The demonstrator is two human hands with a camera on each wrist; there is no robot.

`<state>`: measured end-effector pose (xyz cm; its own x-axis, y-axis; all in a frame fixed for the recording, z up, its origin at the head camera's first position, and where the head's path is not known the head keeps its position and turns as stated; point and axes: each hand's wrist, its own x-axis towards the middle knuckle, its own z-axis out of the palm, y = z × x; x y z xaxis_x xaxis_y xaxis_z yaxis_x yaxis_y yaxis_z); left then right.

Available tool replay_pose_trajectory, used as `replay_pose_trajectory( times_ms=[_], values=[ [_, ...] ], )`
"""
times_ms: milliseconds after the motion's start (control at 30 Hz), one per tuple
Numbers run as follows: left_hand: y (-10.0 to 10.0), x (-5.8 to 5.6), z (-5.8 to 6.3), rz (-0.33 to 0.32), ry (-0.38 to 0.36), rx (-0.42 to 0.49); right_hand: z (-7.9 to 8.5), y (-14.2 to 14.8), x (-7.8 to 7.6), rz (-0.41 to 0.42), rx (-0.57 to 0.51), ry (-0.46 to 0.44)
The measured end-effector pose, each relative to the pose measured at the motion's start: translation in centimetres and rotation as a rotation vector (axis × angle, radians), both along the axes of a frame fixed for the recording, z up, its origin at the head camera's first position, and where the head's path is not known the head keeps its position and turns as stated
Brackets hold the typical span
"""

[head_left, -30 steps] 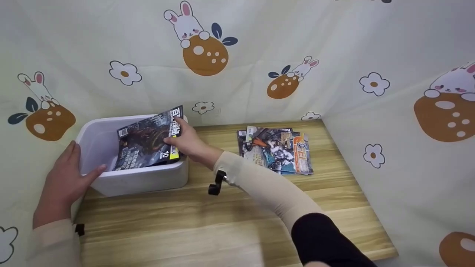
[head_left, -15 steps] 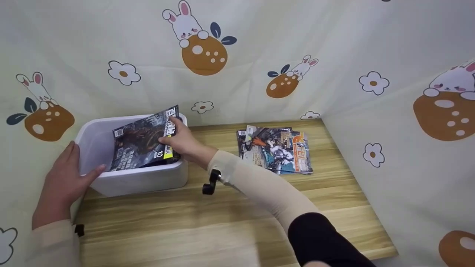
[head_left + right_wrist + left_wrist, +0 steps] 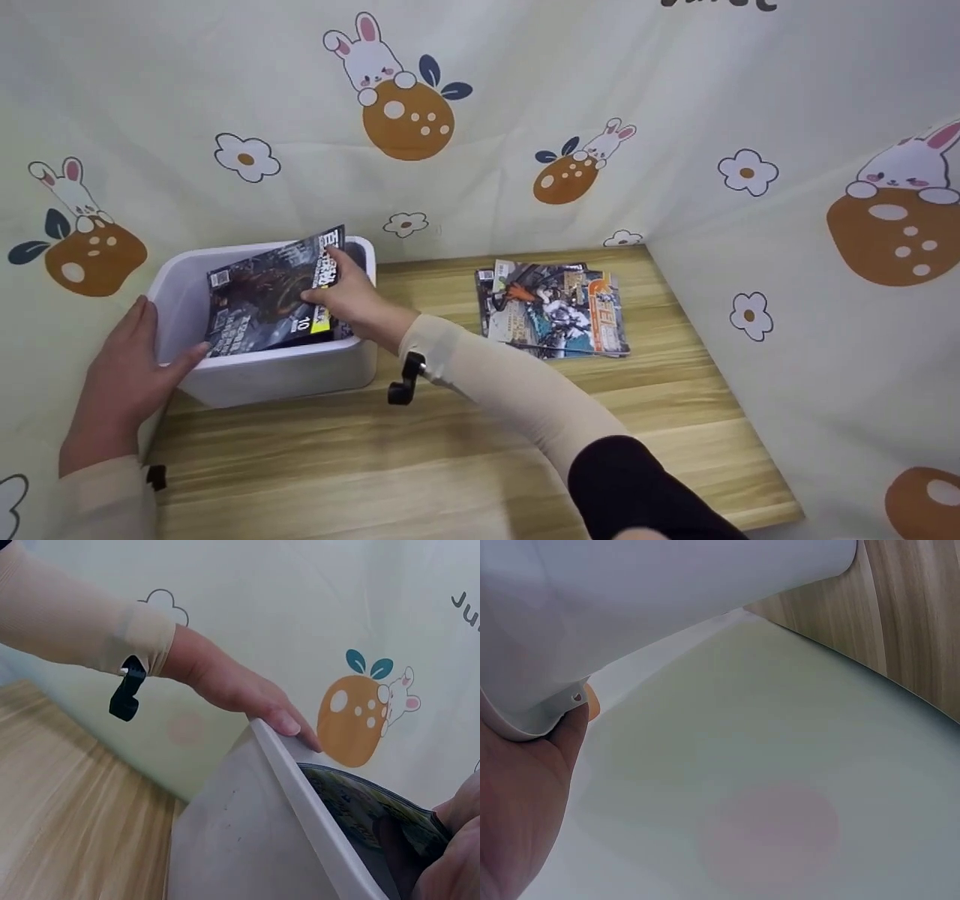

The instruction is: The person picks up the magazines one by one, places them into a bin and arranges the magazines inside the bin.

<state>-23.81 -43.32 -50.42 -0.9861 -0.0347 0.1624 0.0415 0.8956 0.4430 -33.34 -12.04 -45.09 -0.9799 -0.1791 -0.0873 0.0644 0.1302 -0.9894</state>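
Note:
In the head view, a white plastic bin (image 3: 285, 379) stands at the left of the wooden table. My left hand (image 3: 120, 375) grips its left front corner, thumb on the front rim and fingers along the left side. A dark magazine (image 3: 259, 300) marked 10 slants into the bin, its upper right corner above the rim. My right hand (image 3: 356, 300) pinches its right edge, thumb on the cover. In the right wrist view, the magazine (image 3: 352, 802) is behind the rim beside my right hand (image 3: 457, 862). Something dark, partly hidden, is inside the bin's right end.
Several overlapping magazines (image 3: 555, 307) lie in a loose pile at the table's back right. The wooden table (image 3: 420, 450) meets a fabric sheet (image 3: 480, 112) with rabbit prints at the back and sides. A black clip (image 3: 407, 379) is on my right sleeve.
My right hand has moved left and a little down with the magazine, which now lies farther left in the bin. My left hand has stayed on the bin's corner.

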Motion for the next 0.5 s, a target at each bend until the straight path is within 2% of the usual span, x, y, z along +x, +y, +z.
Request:
replay_pose_trajectory(
  times_ms=[300,500],
  values=[
    [0.3,-0.2,0.2,-0.016,0.003,0.002,-0.2,-0.5,-0.1,-0.013,-0.010,-0.010],
    [0.3,0.1,0.0,-0.011,0.006,0.008,-0.5,-1.2,0.4,-0.016,-0.025,-0.025]
  ],
)
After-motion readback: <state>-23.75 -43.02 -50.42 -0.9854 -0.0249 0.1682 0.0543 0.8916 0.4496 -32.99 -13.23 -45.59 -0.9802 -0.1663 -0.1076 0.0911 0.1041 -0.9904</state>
